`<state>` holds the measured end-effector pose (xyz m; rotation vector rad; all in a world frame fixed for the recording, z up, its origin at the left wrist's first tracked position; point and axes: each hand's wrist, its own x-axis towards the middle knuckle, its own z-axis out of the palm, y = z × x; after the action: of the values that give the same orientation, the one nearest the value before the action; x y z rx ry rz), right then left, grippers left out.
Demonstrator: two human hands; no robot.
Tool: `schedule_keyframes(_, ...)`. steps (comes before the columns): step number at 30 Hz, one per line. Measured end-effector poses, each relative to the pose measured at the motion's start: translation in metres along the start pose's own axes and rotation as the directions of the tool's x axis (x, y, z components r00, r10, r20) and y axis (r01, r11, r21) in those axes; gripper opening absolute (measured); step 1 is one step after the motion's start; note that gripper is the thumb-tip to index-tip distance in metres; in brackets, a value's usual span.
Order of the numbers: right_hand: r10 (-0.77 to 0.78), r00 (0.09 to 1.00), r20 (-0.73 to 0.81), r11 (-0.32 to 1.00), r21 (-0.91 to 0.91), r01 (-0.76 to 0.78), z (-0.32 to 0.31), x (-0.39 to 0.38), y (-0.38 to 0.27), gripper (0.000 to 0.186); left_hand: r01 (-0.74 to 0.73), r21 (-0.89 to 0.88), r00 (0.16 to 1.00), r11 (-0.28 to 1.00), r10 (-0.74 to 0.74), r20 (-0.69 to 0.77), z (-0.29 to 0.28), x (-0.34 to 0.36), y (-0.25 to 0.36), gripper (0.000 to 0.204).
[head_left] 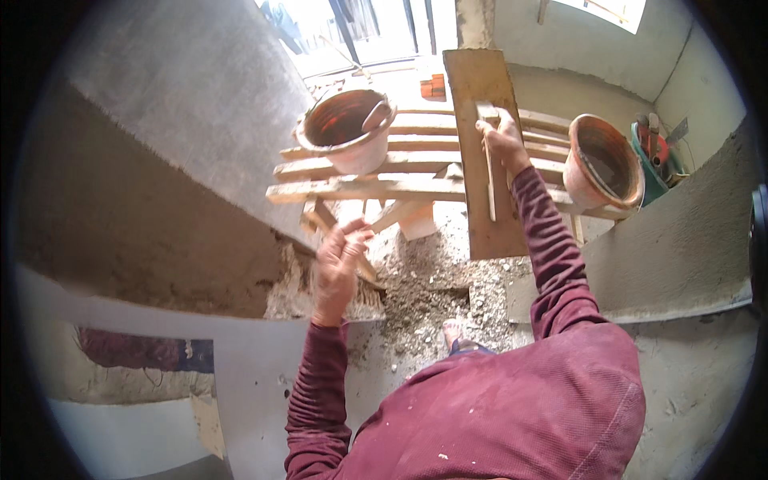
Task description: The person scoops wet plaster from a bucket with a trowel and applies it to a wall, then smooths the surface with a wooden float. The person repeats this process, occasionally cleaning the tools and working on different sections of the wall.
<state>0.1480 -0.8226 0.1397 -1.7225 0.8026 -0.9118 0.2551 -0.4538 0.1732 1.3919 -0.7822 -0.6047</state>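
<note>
A big grey wall (pixel 200 88) climbs along the left side of the slatted wooden counter (pixel 416 188), with a darker, rougher band low on it. Loose rubble (pixel 428 276) covers the floor on the counter's near side. I see a long wooden board (pixel 474 164) standing out over the counter's middle, its lower end past the near slat. One pinkish bucket (pixel 360 162) sits toward the counter's left end, and a second bucket (pixel 580 180), with something grey in it, at the right end. Just past that end is a teal container (pixel 654 188) of tools. Orange bricks (pixel 433 86) lie beyond the counter's far side. The right hand (pixel 506 142) grips the board's handle (pixel 491 188) above the counter. The left hand (pixel 338 268), a little blurred, is loosely bent with nothing visible in it, near the counter's left front; whether it touches any wood, I can't tell.
</note>
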Motion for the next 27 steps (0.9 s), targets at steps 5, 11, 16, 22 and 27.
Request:
schedule_keyframes(5, -0.043, 0.997, -0.069, 0.974, 0.218, 0.058, -0.002, -0.041, -0.027, 0.048, -0.049, 0.228, 0.975, 0.972, -0.004, 0.224, 0.079, 0.003, -0.009, 0.049)
schedule_keyframes(11, -0.335, 0.904, 0.267, 0.834, 0.529, 0.153, 0.038, -0.097, -0.094, 0.048, -0.295, 0.580, 0.943, 0.760, 0.330, 0.047, 0.120, 0.052, -0.009, 0.078)
schedule_keyframes(16, -0.550, 0.541, 0.636, 0.824, 0.519, 0.229, -0.003, -0.059, -0.140, 0.022, -0.218, 0.336, 0.915, 0.916, 0.312, -0.257, 0.066, 0.070, 0.016, 0.069)
schedule_keyframes(22, -0.305, 0.789, 0.533, 0.628, -0.511, 0.588, 0.095, 0.045, -0.125, 0.035, 0.001, -0.024, 0.923, 1.000, -0.010, -0.384, 0.006, 0.091, 0.074, 0.058)
schedule_keyframes(27, -0.096, 0.727, 0.680, 0.457, -0.618, 0.639, 0.154, 0.061, -0.109, 0.036, 0.040, -0.429, 0.906, 0.902, -0.214, -0.366, -0.022, 0.089, 0.051, 0.032)
